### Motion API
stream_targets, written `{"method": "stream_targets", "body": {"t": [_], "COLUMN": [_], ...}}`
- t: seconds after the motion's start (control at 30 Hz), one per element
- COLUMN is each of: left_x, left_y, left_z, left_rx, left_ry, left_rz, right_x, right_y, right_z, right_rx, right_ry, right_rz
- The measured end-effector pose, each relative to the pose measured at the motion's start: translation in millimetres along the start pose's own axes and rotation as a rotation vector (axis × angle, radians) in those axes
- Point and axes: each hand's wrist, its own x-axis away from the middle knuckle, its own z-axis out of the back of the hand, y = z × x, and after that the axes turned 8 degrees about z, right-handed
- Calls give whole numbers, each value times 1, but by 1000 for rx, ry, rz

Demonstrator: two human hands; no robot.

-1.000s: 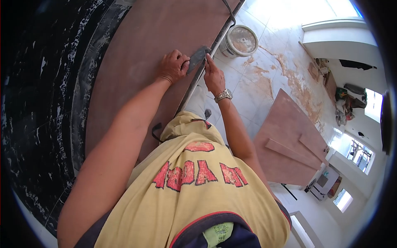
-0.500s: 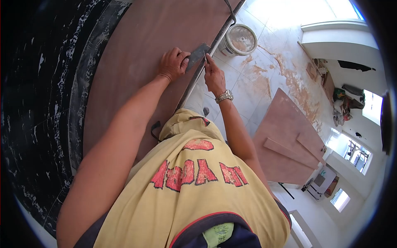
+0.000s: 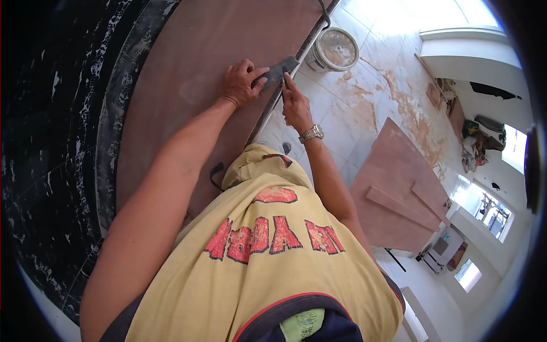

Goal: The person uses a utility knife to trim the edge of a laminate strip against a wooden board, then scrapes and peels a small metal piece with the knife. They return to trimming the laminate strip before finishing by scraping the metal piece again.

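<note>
A dark grey flat rectangular piece (image 3: 277, 70) lies at the edge of a reddish-brown board (image 3: 188, 85), its far end reaching the board's rim. My left hand (image 3: 244, 85) rests on the board and grips the near end of that piece between thumb and fingers. At the board's edge, my right hand (image 3: 297, 107) is closed, index finger pointing toward the piece. Something slim shows at its fingertips, too small to name. A metal wristwatch (image 3: 311, 133) is on my right wrist.
A bucket (image 3: 335, 50) with pale, crusted contents stands on the tiled floor beyond the board's edge. Brown dust streaks the tiles. Another reddish-brown panel (image 3: 393, 199) with strips on it is at right. Black, white-veined stone (image 3: 57, 142) borders the left. A dark cable (image 3: 326, 16) hangs over the edge.
The dark piece has shifted slightly right and outward along the board's edge. My left index finger now stretches further over it. My right hand has barely moved.
</note>
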Motion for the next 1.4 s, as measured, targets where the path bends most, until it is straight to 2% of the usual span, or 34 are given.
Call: {"method": "stream_targets", "body": {"t": [0.03, 0.23, 0.33, 0.47, 0.63, 0.77, 0.9, 1.0, 1.1, 1.2, 1.3, 1.4], "left_x": [0, -1, 5, -3, 0, -4, 0, -1, 1, -2, 0, 0], "left_y": [0, -5, -4, -6, -4, -6, -5, -7, -4, -4, -4, -6], "left_z": [-1, -2, 0, -1, 4, -2, -1, -2, -1, 0, -1, -4], "left_rx": [-2, -9, -38, -40, -13, 28, -12, 36, 4, -10, 8, 12], "left_ry": [10, -4, 5, 4, -10, 2, 24, 9, 36, 5, 13, 33], "left_rz": [-15, -29, -33, -39, -19, -28, -23, -17, -26, -11, 2, -7], "right_x": [1, 5, -1, 16, -4, 16, -11, -8, -10, -5, 10, 14], "right_y": [-7, 18, 1, 18, 5, 14, 8, 3, -1, -6, -2, -3], "right_z": [2, -11, -3, -22, -13, -19, -9, 2, 11, 19, 14, 18], "right_rx": [-37, 42, 57, 275, 371, 449, 379, 69, -169, -257, -691, -732], "right_ry": [-26, 39, 33, 96, 83, 57, 124, -9, -61, -157, -132, -155], "right_rz": [-60, 135, 4, 248, 158, 190, 240, 1, -80, -135, -93, -83]}}
